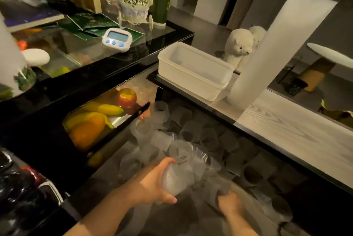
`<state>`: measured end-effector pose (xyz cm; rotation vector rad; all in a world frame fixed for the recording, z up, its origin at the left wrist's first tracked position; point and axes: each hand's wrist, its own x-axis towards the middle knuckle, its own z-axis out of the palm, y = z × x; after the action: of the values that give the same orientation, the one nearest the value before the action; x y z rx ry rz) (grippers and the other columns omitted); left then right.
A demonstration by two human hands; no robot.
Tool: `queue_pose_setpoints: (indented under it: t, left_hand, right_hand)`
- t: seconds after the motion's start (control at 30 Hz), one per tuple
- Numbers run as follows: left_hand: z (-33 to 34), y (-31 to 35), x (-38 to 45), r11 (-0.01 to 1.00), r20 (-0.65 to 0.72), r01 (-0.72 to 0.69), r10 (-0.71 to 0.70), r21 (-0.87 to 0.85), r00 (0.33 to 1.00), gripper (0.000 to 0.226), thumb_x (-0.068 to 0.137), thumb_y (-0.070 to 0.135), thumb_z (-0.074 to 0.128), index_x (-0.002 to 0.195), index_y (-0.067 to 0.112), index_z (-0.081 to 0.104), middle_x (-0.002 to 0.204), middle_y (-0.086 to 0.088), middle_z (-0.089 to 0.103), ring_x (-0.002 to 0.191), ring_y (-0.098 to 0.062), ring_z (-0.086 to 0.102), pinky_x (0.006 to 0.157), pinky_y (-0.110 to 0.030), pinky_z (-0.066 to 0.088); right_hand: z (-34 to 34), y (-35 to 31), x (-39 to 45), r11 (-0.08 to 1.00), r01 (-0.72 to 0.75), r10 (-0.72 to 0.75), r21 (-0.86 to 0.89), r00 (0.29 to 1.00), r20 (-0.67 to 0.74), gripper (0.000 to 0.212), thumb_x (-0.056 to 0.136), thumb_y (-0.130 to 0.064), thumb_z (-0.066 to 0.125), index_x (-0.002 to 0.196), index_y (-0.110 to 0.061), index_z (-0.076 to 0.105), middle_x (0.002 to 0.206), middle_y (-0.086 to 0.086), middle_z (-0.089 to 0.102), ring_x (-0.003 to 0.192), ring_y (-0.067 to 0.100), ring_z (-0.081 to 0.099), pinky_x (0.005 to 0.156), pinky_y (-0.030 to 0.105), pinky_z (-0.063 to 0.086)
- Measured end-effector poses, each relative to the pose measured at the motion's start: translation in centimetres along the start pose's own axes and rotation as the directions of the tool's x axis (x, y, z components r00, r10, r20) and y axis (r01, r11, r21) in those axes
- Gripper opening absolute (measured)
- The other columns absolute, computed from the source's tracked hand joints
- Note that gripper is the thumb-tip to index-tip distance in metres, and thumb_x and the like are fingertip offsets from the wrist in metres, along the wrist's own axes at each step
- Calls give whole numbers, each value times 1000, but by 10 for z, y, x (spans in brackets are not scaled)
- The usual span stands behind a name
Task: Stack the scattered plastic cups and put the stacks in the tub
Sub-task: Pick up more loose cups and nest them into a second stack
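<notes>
Cups (193, 132), frosted and translucent, lie scattered in a heap over the dark lower surface, spreading from the fruit drawer's edge toward the pale wooden ledge. At the near edge of that heap the left hand (152, 180) grips a short stack of cups (178, 176), fingers and thumb curled round its ribbed wall; the stack's long axis tilts up and away, its mouth pointing toward the far right. Just beside it, lower right, the right hand (230, 205) closes on another cup (222, 188), though blur hides exactly how the fingers lie. That cup sits close to the stack's side, so nesting it looks like the step in hand. The tub (194, 71) stands empty, as far as can be seen, on the raised ledge's far end, well apart from both hands, up and to the right of them; the right hand seems nearer to it. A timer (117, 39) rests on the glass shelf beyond.
</notes>
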<state>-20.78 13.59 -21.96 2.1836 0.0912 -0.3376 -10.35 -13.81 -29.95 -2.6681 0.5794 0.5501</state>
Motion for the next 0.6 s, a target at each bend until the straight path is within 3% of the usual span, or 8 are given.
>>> queue_pose_setpoints:
  t: [0.07,0.13,0.2,0.27,0.37,0.47,0.53,0.6]
  left_hand:
    - [1,1,0,1000,27,-21,21,-21,999,95,61,48,87,134,57,27,126,19,50,113,-1,53,95,-24,48]
    - [0,-1,1,999,27,-35,35,-9,999,96,61,48,87,135,57,27,130,21,48,117,-1,50,101,-26,46]
    - [1,-4,5,999,32,-34,34,1,999,99,60,49,87,135,60,23,131,21,47,118,-2,50,102,-28,46]
    - [2,-1,9,999,49,-44,43,12,998,104,61,46,88,139,59,20,132,20,47,118,-4,51,101,-26,47]
    - [10,12,17,990,76,-126,120,70,990,109,62,45,88,148,49,21,139,15,46,123,-4,48,104,-22,40]
    - [14,16,22,975,47,-196,192,102,980,109,58,51,85,145,57,20,143,13,46,127,-4,47,107,-20,37]
    - [12,18,22,971,45,-214,210,108,977,106,58,52,84,138,65,17,144,14,46,127,-3,48,106,-18,37]
    - [10,20,21,971,55,-213,208,104,977,107,62,47,86,145,58,20,145,14,45,128,-2,47,105,-15,36]
  right_hand:
    - [-2,6,5,987,18,-24,162,999,33,31,93,-14,56,122,-8,64,110,13,69,105,31,66,91,38,53]
    - [-14,5,-1,905,27,-33,425,999,7,26,89,-4,61,115,-5,64,82,11,70,71,28,69,69,39,58]
    - [-30,-7,-15,786,42,-37,617,999,-21,20,89,3,60,106,-8,64,75,12,69,54,22,63,50,30,51]
    - [-41,-30,-36,668,13,-123,744,988,94,30,89,13,55,98,-14,64,81,13,69,55,21,60,42,24,45]
    - [-53,-54,-69,710,41,-305,703,917,255,28,89,14,55,101,-10,66,74,8,72,42,15,59,33,20,40]
    - [-61,-62,-78,736,106,-375,669,886,272,26,88,16,54,95,-6,67,55,-1,69,37,7,57,31,18,38]
    - [-64,-64,-72,754,74,-343,653,892,294,26,88,16,55,93,-5,70,64,5,72,37,8,58,31,18,38]
    - [-65,-65,-65,779,39,-311,626,891,331,28,88,13,57,105,-4,72,87,17,74,42,11,60,35,19,40]
